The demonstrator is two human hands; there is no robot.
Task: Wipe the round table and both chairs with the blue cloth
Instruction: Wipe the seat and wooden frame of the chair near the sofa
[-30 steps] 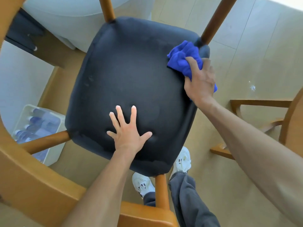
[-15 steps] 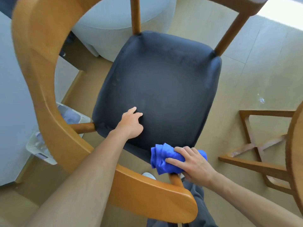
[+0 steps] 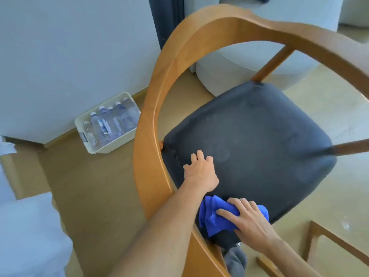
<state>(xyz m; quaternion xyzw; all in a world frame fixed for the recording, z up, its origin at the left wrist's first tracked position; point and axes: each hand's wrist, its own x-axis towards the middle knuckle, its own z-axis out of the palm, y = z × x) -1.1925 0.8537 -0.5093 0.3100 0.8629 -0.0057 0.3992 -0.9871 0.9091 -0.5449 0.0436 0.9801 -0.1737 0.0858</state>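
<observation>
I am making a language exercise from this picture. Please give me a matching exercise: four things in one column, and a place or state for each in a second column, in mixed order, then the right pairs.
Things
1. blue cloth
2. left hand
3. white bin of bottles
4. curved wooden backrest

Places or states
A. on the floor by the wall
B. bunched under the right hand at the near edge of the seat
C. arching over the dark seat cushion
D. empty, resting on the seat cushion

Pairs: 1-B, 2-D, 3-A, 4-C

The chair (image 3: 249,136) backrest runs off the right edge, motion-blurred there.
</observation>
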